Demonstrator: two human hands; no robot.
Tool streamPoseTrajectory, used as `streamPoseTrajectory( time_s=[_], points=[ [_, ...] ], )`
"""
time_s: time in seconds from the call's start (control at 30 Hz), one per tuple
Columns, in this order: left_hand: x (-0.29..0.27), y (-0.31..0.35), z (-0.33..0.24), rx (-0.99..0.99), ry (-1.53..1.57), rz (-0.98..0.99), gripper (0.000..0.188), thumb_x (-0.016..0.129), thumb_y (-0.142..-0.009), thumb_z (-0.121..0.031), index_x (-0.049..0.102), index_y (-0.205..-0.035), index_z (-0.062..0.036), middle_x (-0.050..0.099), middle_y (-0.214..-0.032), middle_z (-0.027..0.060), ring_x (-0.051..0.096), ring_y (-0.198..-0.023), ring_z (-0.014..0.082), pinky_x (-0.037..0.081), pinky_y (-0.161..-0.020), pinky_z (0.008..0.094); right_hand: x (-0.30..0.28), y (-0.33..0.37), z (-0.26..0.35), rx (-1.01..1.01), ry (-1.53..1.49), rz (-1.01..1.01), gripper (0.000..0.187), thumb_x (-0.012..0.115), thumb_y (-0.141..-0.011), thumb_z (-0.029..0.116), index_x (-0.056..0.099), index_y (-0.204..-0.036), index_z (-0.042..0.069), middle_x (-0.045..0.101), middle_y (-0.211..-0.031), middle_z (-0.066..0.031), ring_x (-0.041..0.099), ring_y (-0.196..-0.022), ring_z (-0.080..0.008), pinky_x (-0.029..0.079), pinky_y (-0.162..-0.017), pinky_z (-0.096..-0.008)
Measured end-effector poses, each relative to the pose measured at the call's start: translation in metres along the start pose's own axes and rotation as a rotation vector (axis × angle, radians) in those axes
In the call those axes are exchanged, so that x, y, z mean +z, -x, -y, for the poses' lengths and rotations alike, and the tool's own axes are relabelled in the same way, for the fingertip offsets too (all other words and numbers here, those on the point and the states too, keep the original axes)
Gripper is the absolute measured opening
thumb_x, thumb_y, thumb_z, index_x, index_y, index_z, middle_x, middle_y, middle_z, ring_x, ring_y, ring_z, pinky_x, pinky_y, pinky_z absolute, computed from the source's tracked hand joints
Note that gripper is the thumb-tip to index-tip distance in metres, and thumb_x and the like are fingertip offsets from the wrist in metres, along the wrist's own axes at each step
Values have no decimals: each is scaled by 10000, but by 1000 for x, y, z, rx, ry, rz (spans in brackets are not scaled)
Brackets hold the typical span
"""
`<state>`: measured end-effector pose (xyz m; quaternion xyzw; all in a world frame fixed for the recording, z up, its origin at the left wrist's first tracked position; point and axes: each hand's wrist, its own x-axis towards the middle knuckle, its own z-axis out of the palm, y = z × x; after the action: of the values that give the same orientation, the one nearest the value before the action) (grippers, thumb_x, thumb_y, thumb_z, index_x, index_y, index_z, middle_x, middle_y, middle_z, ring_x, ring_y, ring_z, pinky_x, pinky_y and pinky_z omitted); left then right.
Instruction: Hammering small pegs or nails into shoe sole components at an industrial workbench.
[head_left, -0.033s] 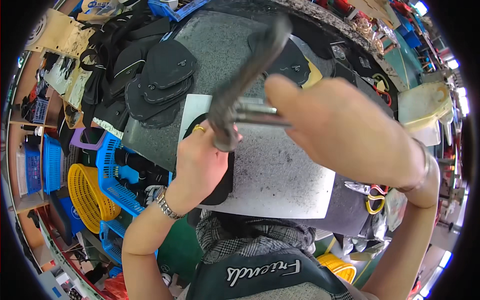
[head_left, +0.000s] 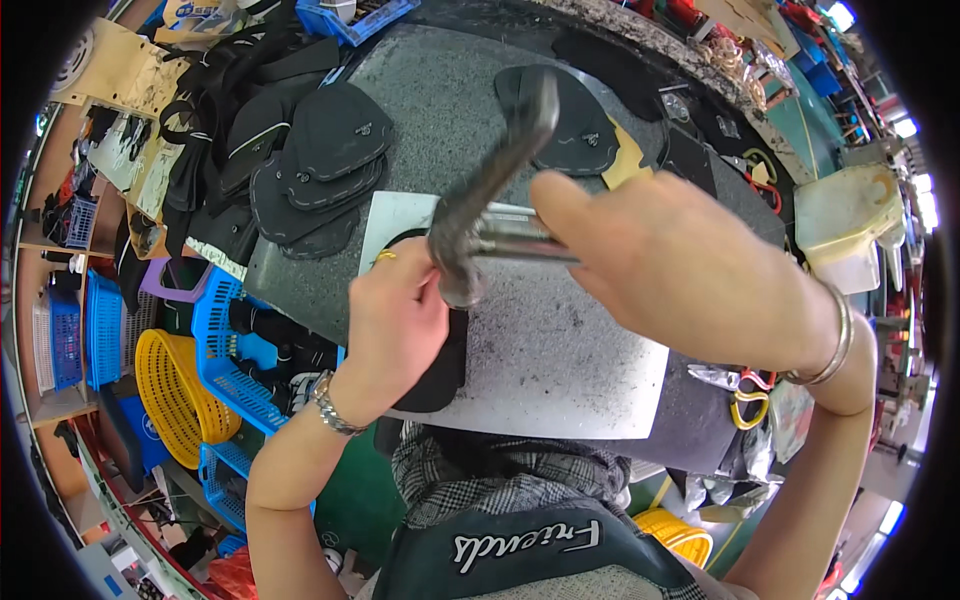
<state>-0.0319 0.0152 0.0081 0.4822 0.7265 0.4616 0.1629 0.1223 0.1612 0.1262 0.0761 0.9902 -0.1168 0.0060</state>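
My right hand (head_left: 690, 270) is closed round the metal handle of a hammer (head_left: 452, 225). Its long dark head hangs over my left fingertips, slightly smeared by motion. My left hand (head_left: 400, 320), with a ring and a metal watch, is bent with its fingers pressed together above a black rounded piece (head_left: 440, 385). What those fingers pinch is hidden behind the hammer head. Under the black piece lies a pale, speckled board (head_left: 570, 370) on the grey worktable (head_left: 420, 100).
Stacked black shaped pieces (head_left: 335, 130) lie at the far left, with more black pieces (head_left: 575, 130) at the back. Red-and-yellow-handled cutters (head_left: 745, 395) rest on the right. Blue baskets (head_left: 225, 350) and a yellow basket (head_left: 180, 395) stand left of the table.
The hammer head has shifted slightly right and its far end has dropped a little. My left hand has moved slightly left; my right hand has barely moved.
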Motion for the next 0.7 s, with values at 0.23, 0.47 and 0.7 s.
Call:
streamPoseTrajectory(
  time_s=[0.23, 0.47, 0.7],
  points=[
    [-5, -5, 11, -177, 359, 53, 45, 641, -842, 48, 638, -884, 33, 668, -850, 54, 624, -787, 87, 496, -729, 208, -36, -13, 31, 229, -147, -318, 206, 630, -792, -4, 483, -936, 7, 489, -609, -149, 483, -512, -343, 398, -481, -373],
    [2, -2, 4, 267, -139, -34, 135, 690, -769, 24, 638, -884, -24, 664, -761, 84, 616, -643, 92, 473, -569, 257, -11, -11, 12, 30, 116, -358, 283, 670, -765, 17, 490, -982, 25, 506, -606, -149, 524, -548, -352, 422, -498, -389],
    [-3, -7, 8, -191, 379, -23, 67, 701, -802, 3, 642, -812, 32, 664, -793, 42, 616, -743, 73, 487, -692, 212, -25, -15, 21, 97, -75, -388, 253, 659, -765, 18, 475, -939, 28, 510, -607, -161, 526, -513, -357, 398, -472, -394]
  ],
)
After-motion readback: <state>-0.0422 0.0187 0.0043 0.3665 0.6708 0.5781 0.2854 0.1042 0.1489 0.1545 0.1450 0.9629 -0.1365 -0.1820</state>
